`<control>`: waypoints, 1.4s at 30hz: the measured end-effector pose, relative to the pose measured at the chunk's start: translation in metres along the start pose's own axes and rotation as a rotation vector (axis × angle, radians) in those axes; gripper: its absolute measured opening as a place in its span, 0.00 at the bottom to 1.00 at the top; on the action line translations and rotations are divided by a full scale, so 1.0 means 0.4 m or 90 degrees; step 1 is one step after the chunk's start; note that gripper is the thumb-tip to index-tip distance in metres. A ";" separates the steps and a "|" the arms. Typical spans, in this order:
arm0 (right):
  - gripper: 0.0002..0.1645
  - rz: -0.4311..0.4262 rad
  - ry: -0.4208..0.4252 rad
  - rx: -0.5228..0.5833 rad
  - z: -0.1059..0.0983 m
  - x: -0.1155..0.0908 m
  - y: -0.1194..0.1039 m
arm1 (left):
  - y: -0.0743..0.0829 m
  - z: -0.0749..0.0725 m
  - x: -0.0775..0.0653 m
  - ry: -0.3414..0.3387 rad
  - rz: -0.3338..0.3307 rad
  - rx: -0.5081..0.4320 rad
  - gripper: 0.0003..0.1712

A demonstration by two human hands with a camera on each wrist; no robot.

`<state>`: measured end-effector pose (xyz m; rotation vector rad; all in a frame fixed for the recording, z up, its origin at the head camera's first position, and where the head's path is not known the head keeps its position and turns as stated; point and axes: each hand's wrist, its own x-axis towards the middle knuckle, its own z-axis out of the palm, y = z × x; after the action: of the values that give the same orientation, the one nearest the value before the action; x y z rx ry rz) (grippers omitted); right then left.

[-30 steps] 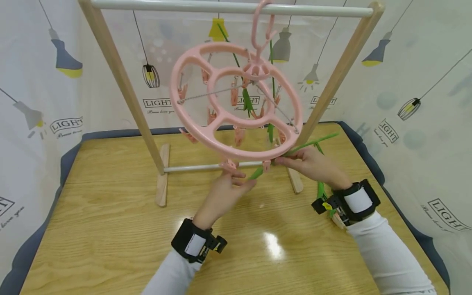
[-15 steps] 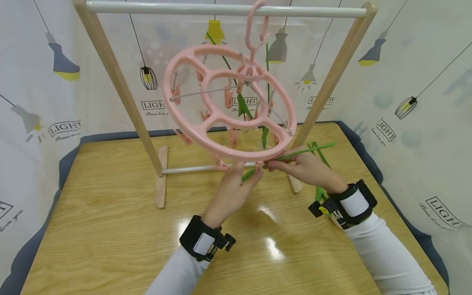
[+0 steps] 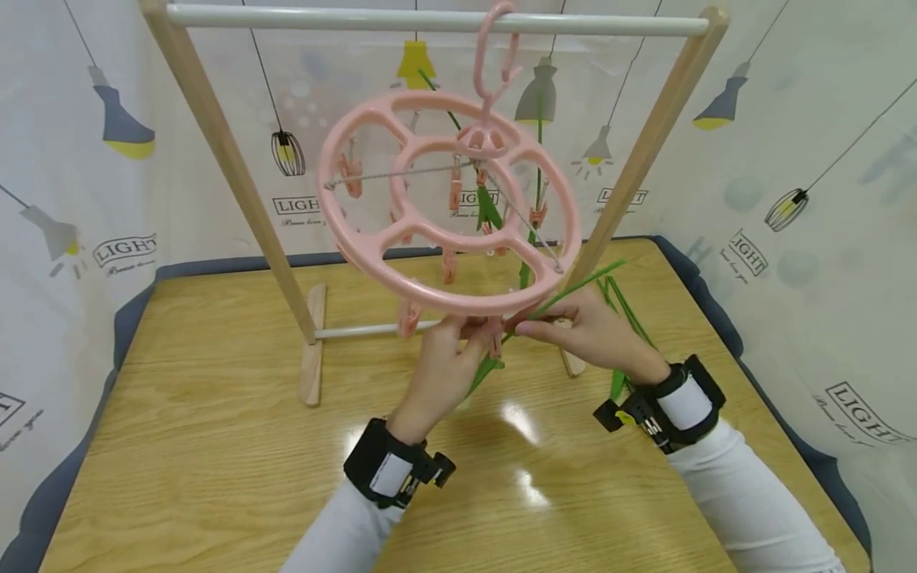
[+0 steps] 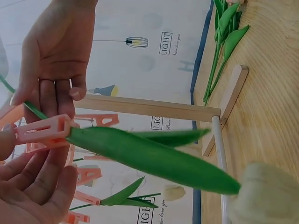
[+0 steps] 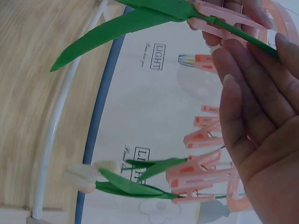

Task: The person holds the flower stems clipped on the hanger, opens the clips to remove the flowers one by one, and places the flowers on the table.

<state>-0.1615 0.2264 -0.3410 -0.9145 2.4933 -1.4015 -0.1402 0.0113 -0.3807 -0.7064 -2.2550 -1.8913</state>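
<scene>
My left hand pinches the tail of a pink clothespin at the front of a round pink clip hanger. In the left wrist view, that clothespin sits at the stem of an artificial tulip, just above its green leaves. The tulip's white head points downward, blurred. Just right of the clip, my right hand holds the tulip's green stem between thumb and fingers. Other white tulips hang head down from clothespins farther along the hanger.
The hanger hooks over the white top bar of a wooden rack standing on the table. More green-stemmed flowers lie on the table at the right, partly behind my right wrist. A printed cloth surrounds the table.
My left hand has moved up and right to the clothespin nearest the stem. The hanger has turned a little, and the tulip's stem tilts more steeply in my right hand.
</scene>
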 end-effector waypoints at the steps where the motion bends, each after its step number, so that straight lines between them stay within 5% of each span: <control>1: 0.11 -0.024 0.003 0.002 0.003 -0.001 0.001 | 0.000 -0.002 -0.002 -0.008 0.006 -0.004 0.10; 6: 0.11 -0.063 0.027 0.007 0.020 -0.006 -0.004 | 0.002 -0.014 -0.006 -0.041 0.014 -0.031 0.13; 18: 0.11 0.025 0.093 0.089 0.043 -0.019 -0.007 | 0.004 -0.021 -0.008 -0.042 0.017 -0.007 0.10; 33: 0.10 -0.091 0.164 0.190 0.045 -0.029 0.003 | 0.007 -0.024 -0.007 -0.036 0.044 0.014 0.08; 42: 0.09 -0.069 0.165 0.172 0.065 -0.024 0.006 | 0.002 -0.023 -0.009 0.012 0.049 0.052 0.07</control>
<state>-0.1447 0.2138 -0.3591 -0.8727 2.3682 -1.9476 -0.1386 0.0017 -0.3793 -0.7496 -2.2442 -1.7540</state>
